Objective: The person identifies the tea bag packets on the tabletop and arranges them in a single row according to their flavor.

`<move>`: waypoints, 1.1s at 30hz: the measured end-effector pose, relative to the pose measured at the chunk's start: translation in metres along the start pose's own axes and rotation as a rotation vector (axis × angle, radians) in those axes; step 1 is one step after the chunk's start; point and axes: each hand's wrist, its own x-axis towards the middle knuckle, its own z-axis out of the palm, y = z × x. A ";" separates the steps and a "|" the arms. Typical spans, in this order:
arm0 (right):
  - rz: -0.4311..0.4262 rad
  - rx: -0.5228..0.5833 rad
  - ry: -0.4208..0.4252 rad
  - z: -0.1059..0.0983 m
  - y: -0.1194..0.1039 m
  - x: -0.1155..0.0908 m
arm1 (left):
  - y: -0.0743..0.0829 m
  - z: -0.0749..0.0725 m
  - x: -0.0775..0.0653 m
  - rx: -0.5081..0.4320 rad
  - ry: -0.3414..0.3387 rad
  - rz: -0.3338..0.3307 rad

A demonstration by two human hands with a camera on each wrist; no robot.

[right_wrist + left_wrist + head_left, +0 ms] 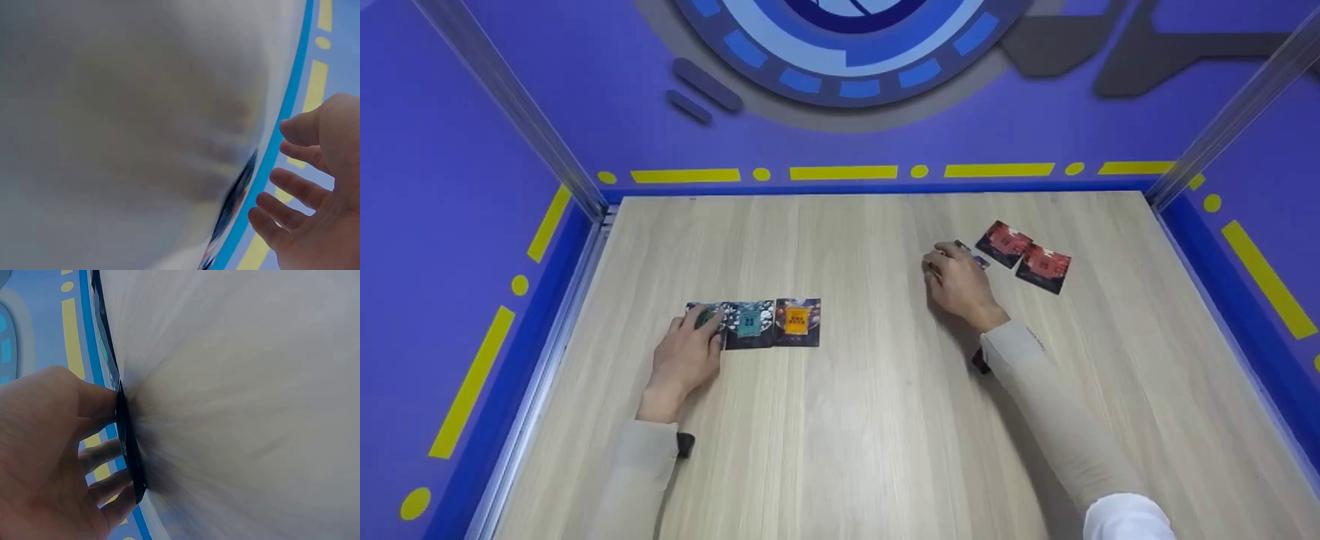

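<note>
On the left of the table, my left hand [684, 358] lies over the leftmost square card [707, 319], covering part of it. In the left wrist view its thumb and fingertips touch the thin dark card [128, 439] from above. A teal card [749, 325] and an orange-centred card [797, 322] continue the row to the right. My right hand [958, 283] is farther back, beside a bluish card [979, 261] that it partly hides. Its fingers are spread and relaxed in the right wrist view, apart from the card [230, 205] below. Two red cards [1003, 241] [1044, 266] lie just right of it.
The pale wooden table [855, 420] ends at a blue back wall [847, 139] with yellow markings. Blue side panels and metal posts [510, 97] stand at both sides. The wrist views are blurred over the tabletop.
</note>
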 end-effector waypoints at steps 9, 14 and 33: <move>0.088 0.019 -0.024 -0.012 0.027 -0.006 | 0.001 -0.001 0.000 -0.016 -0.004 -0.001; 0.146 0.014 -0.072 -0.017 0.035 -0.007 | 0.001 -0.001 0.000 -0.018 -0.006 -0.004; 0.082 0.039 -0.124 -0.013 0.029 -0.015 | 0.000 -0.001 0.000 -0.012 -0.016 -0.001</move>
